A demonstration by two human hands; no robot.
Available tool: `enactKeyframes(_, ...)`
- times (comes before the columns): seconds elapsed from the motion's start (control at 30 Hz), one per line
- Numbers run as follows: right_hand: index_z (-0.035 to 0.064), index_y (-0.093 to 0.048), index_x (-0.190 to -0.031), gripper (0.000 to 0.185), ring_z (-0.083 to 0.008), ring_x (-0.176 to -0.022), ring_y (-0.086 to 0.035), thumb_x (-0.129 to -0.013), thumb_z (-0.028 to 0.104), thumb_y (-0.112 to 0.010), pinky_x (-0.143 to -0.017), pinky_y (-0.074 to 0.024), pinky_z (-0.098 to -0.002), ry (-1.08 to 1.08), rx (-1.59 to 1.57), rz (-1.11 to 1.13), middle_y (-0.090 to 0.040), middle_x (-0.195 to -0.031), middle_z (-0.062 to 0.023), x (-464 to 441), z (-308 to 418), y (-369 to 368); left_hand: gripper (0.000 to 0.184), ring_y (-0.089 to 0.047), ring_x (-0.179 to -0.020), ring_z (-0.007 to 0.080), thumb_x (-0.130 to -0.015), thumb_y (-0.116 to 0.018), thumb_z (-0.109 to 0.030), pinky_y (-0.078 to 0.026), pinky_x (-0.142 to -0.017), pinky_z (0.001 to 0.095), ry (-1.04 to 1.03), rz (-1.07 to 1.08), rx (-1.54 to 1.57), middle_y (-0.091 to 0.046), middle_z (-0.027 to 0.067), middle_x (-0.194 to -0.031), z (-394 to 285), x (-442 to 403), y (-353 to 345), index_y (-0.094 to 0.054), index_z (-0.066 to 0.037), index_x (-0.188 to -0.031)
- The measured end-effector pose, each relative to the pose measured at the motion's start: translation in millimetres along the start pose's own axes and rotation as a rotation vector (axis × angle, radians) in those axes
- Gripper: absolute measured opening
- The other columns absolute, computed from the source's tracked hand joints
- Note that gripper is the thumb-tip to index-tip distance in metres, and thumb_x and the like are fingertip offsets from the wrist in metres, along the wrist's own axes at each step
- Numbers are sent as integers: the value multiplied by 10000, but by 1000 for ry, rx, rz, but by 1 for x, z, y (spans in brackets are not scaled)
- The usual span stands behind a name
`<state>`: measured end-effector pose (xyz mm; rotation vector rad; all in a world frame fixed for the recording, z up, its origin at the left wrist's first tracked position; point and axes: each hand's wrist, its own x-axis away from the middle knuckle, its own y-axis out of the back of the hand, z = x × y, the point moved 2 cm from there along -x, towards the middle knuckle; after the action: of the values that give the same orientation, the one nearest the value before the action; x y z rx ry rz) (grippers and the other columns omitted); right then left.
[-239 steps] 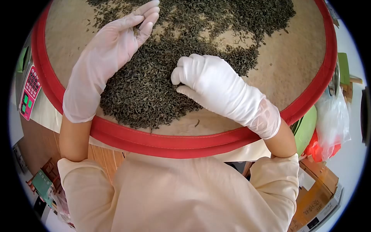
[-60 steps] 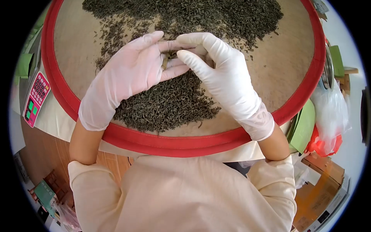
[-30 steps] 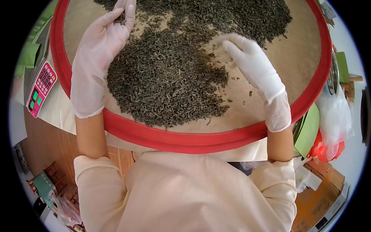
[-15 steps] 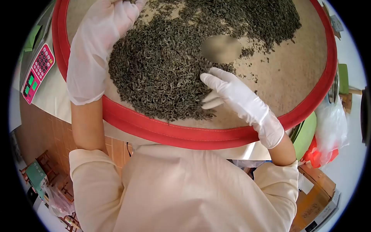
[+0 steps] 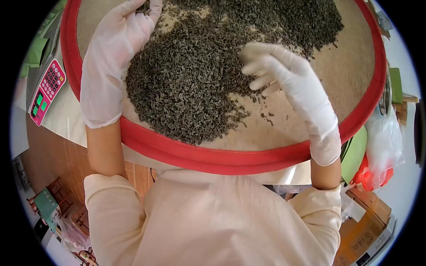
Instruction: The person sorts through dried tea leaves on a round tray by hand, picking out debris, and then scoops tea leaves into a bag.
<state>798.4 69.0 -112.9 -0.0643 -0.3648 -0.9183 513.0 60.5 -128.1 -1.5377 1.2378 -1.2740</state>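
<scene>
A dark heap of dried, curled tea leaves (image 5: 186, 88) lies on a round tan tray with a red cloth rim (image 5: 213, 155). My left hand (image 5: 126, 33), in a thin white glove, is at the tray's upper left. Its fingers and thumb curl round a small clump of dark leaves, partly cut off by the frame's top edge. My right hand (image 5: 284, 73), also gloved, hovers at or just over the heap's right edge. Its fingers are bent but apart, the tips smeared by motion, and I see nothing held in them.
A second pile of tea leaves (image 5: 301, 22) spreads across the tray's far right. Left of the tray sits a pink digital scale (image 5: 46, 92). On the right are a clear plastic bag (image 5: 384, 142), something red, and a cardboard box (image 5: 364, 221).
My right hand has moved up and to the right from the heap's lower right side, its fingers spreading. Loose leaves now lie scattered there. My left hand has shifted slightly, exposing the clump.
</scene>
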Motion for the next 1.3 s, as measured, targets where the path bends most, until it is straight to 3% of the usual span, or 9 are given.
enactKeyframes(0.1,84,-649,-1158,257,-176,-753,-660,-932,172,-563,-656,-521,-288,143,700,-40,-698,-924,-73,0,-20,-2,316,-598,-1100,235,-939,-366,57,-515,-967,348,41,24,33,-623,131,-1161,1,4,-4,-570,40,-1180)
enactKeyframes(0.23,81,-646,-986,165,-278,-755,-625,-847,167,-657,-677,-514,-335,389,951,-215,-645,-835,-98,-1,-34,-17,306,-602,-1089,228,-938,-387,59,-526,-946,337,-14,-8,2,-627,127,-1143,-5,-2,5,-571,32,-1182)
enactKeyframes(0.33,73,-655,-893,149,-277,-789,-635,-796,180,-691,-703,-529,-378,605,1074,-280,-614,-837,-116,-12,-26,-29,366,-495,-1240,299,-997,-285,6,-432,-1057,410,203,262,119,-516,188,-1310,-12,-8,14,-446,51,-1322)
enactKeyframes(0.5,77,-620,-886,213,-263,-827,-619,-749,195,-733,-715,-516,-381,639,1128,-239,-595,-858,-88,-27,-41,-41,365,-492,-1239,306,-1002,-269,-4,-425,-1060,416,216,233,137,-514,201,-1307,-8,-5,13,-451,55,-1313)
enactKeyframes(0.83,101,-609,-915,182,-216,-739,-591,-793,183,-716,-655,-505,-323,558,909,-241,-556,-816,-40,-35,-52,-35,379,-485,-1255,303,-990,-280,13,-428,-1053,420,267,383,81,-507,190,-1329,0,-7,15,-440,46,-1332)
enactKeyframes(0.9,95,-617,-920,154,-187,-731,-589,-819,178,-698,-655,-503,-306,485,851,-215,-557,-817,-23,-35,-49,-31,383,-487,-1255,297,-983,-289,28,-432,-1049,414,186,192,72,-500,185,-1339,-7,-7,19,-440,38,-1336)
enactKeyframes(1.0,98,-658,-962,113,-75,-733,-555,-904,192,-638,-655,-467,-237,178,418,-148,-614,-829,39,-36,-40,-19,394,-487,-1257,289,-982,-285,32,-435,-1045,409,227,221,32,-493,176,-1352,-4,-8,20,-433,28,-1347)
enactKeyframes(1.1,77,-661,-948,148,-68,-767,-583,-930,215,-609,-677,-459,-224,-3,-3,-51,-655,-863,1,-33,-25,-8,403,-483,-1262,281,-984,-282,27,-427,-1059,401,244,226,4,-492,168,-1354,3,-9,25,-421,20,-1362)
enactKeyframes(1.3,76,-685,-973,217,-53,-739,-560,-941,259,-573,-704,-435,-214,3,-215,14,-647,-815,22,-28,-17,0,414,-484,-1253,267,-973,-340,39,-453,-1054,364,324,228,-51,-474,161,-1356,38,-2,15,-356,56,-1386)
